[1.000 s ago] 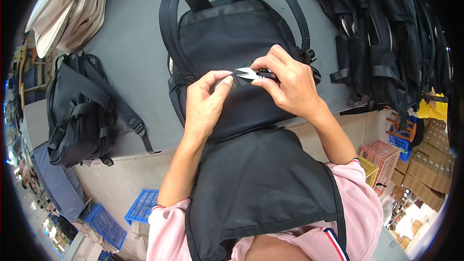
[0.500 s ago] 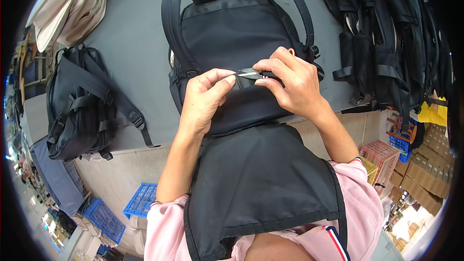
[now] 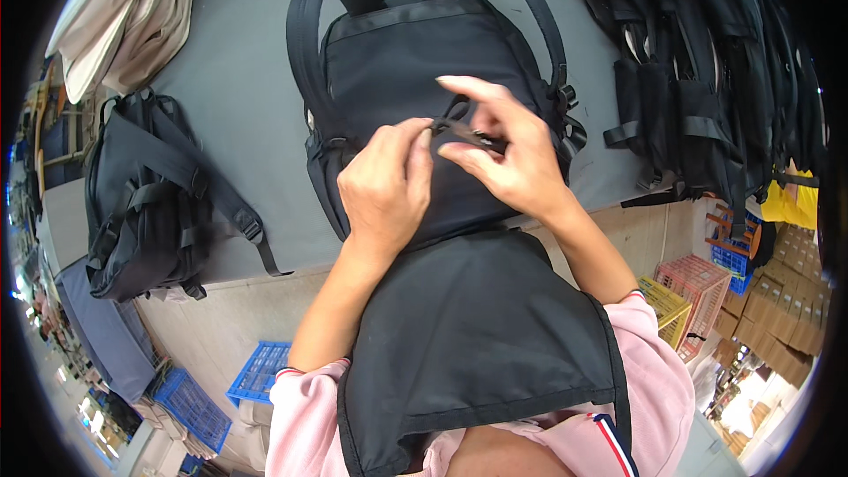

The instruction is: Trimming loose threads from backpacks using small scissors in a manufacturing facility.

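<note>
A black backpack [image 3: 433, 57] lies on the grey table, its shoulder straps spread toward the far side. Over its lower part, my left hand [image 3: 384, 177] is closed, thumb and index finger pinching a thin black strip [image 3: 457, 109] that curls up in a small loop. Close by on the right, my right hand [image 3: 512, 150] holds small black thread snips [image 3: 488, 140], blurred by motion. Its index finger and thumb are spread apart around them. Where the snips and the strip cross, I cannot tell whether they touch.
On the table's left lie another black backpack [image 3: 146, 203] and a beige bag [image 3: 132, 18]. Several black bags [image 3: 698, 62] are heaped at the right. Below the table edge are blue crates [image 3: 261, 369], a pink crate [image 3: 693, 296] and cardboard boxes [image 3: 777, 309].
My right index finger has lifted away from the thumb, and the snips' bright blade is now smeared. My left hand has turned slightly, still pinching. A black loop now shows between the hands.
</note>
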The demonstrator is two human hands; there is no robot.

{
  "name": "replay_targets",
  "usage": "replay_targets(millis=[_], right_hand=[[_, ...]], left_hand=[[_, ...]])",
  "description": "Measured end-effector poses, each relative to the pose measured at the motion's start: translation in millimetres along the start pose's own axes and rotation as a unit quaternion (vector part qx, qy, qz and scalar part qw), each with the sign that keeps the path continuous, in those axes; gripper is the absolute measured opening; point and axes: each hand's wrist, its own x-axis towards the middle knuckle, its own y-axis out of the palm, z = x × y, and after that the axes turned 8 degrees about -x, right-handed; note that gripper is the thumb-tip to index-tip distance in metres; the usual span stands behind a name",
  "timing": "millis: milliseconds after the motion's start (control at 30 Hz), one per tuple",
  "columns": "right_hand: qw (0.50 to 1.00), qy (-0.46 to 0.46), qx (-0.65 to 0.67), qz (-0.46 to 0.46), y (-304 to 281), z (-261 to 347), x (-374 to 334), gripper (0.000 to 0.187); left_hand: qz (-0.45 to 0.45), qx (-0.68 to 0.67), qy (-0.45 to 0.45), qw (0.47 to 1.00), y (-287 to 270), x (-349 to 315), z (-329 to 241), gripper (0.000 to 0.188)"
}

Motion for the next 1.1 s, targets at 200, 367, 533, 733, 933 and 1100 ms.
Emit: replay_targets(millis=[200,367,533,733,933,1100], right_hand=[[0.994,0.066,0.079,-0.029,10,-12,-1,0.003],[0.960,0.089,0.264,-0.009,11,-10,-4,0.007],[0.993,-0.011,-0.055,-0.102,9,-3,-9,0.023],[0.969,-0.086,-0.219,-0.073,-5,-11,-22,0.032],[0.959,-0.109,-0.243,-0.095,-8,-16,-25,0.023],[0.960,-0.106,-0.249,-0.073,-11,-17,-22,0.022]], left_hand=[[0.041,-0.239,-0.167,0.956,-3,-11,-10,0.019],[0.080,-0.531,-0.417,0.734,-8,2,-13,0.020],[0.057,-0.482,-0.429,0.762,-6,-6,0,0.017],[0.069,-0.473,-0.438,0.762,-5,-1,-1,0.015],[0.077,-0.458,-0.450,0.763,-7,1,-5,0.014],[0.086,-0.439,-0.438,0.780,-7,3,-6,0.016]])
